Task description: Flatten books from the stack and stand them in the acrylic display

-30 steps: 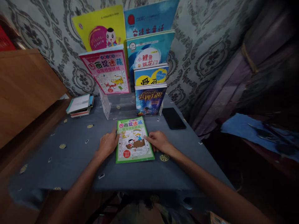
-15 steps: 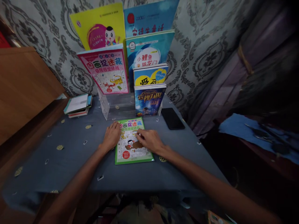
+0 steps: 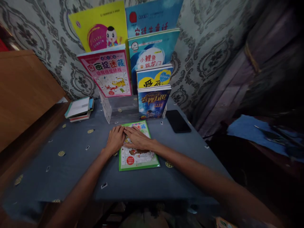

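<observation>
A green-bordered children's book (image 3: 140,158) lies flat on the blue-grey tablecloth (image 3: 71,164) in front of me. My left hand (image 3: 115,139) rests at the book's upper left corner, fingers stretched out over its edge. My right hand (image 3: 137,138) lies flat across the upper half of the cover, fingers extended leftward and touching the left hand's fingertips. Behind the book stands a clear acrylic display rack (image 3: 118,109) holding a pink book (image 3: 106,74), a dark fantasy book (image 3: 153,100) and several more behind them.
A black phone (image 3: 178,121) lies right of the rack. A small stack of books (image 3: 79,108) sits at the table's far left. A wooden cabinet (image 3: 23,88) stands on the left, dark curtains (image 3: 249,69) on the right. Patterned wallpaper backs the rack.
My right hand has slid left from the book's right edge onto the cover. My left hand has moved up to the top left corner. The two hands now meet.
</observation>
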`<control>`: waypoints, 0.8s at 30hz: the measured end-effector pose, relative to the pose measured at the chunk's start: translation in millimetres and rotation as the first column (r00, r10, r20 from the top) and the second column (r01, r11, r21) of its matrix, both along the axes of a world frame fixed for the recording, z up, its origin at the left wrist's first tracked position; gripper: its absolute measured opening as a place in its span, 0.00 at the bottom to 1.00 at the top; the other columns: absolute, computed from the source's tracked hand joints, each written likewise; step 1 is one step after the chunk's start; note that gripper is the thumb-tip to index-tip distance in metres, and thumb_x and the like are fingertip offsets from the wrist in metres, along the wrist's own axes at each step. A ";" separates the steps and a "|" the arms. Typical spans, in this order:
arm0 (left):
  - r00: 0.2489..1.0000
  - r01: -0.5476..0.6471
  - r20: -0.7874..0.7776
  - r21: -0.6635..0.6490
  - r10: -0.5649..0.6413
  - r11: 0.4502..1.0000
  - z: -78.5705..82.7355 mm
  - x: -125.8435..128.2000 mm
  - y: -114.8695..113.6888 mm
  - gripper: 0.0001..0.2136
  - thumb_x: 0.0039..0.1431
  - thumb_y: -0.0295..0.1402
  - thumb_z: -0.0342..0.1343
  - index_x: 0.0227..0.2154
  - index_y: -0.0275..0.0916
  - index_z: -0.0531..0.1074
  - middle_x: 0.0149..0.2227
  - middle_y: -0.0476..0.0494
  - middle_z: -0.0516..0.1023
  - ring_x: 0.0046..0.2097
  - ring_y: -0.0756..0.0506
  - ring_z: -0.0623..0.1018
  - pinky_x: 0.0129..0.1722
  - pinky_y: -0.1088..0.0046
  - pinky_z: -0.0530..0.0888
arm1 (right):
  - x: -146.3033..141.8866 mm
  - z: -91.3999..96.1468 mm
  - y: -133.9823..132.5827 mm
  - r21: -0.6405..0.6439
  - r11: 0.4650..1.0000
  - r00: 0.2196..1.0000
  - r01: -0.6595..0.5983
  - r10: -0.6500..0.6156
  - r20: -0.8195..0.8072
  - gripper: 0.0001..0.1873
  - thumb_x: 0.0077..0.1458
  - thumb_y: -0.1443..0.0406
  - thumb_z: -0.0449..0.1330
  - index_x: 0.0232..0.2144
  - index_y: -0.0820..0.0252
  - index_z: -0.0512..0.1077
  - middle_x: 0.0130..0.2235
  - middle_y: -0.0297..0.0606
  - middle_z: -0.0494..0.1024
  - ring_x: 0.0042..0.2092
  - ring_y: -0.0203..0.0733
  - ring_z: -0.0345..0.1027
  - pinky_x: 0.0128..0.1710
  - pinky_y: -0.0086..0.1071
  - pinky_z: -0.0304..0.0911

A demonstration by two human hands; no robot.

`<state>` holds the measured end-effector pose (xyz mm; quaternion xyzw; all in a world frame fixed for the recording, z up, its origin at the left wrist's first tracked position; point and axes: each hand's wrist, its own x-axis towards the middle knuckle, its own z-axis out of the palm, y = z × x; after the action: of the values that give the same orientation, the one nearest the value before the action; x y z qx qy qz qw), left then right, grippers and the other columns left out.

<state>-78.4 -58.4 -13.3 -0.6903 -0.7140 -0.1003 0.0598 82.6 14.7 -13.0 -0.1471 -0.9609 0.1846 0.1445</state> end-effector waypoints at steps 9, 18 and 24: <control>0.999 -0.006 0.046 0.038 0.005 0.999 -7.4 -1.3 0.4 0.19 0.69 0.31 0.44 0.59 0.36 0.68 0.59 0.32 0.72 0.58 0.35 0.71 0.55 0.54 0.70 | 2.4 -10.5 8.2 0.017 1.000 1.000 0.020 -0.021 0.023 0.43 0.62 0.49 0.60 0.68 0.71 0.57 0.70 0.59 0.59 0.72 0.53 0.48 0.72 0.49 0.41; 0.998 -0.014 0.056 0.030 0.013 0.999 -5.1 0.6 -0.4 0.19 0.69 0.32 0.44 0.59 0.36 0.68 0.60 0.32 0.72 0.58 0.35 0.71 0.56 0.53 0.69 | 28.5 -7.7 26.4 0.060 0.982 0.981 0.177 -0.181 0.064 0.35 0.65 0.54 0.58 0.66 0.72 0.61 0.68 0.60 0.63 0.71 0.56 0.52 0.70 0.50 0.48; 0.998 -0.026 0.054 0.039 0.024 0.999 -7.5 0.2 -0.9 0.19 0.70 0.32 0.44 0.59 0.36 0.69 0.61 0.32 0.71 0.59 0.36 0.71 0.56 0.55 0.69 | 46.8 -9.1 33.7 0.044 0.948 0.947 0.315 -0.317 0.051 0.30 0.67 0.58 0.55 0.64 0.71 0.63 0.68 0.60 0.63 0.71 0.56 0.53 0.70 0.54 0.47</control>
<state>-78.3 -59.3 -20.8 -0.6770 -0.7219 -0.1322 0.0557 129.4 48.4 -22.1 -0.3018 -0.9319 0.1377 0.1471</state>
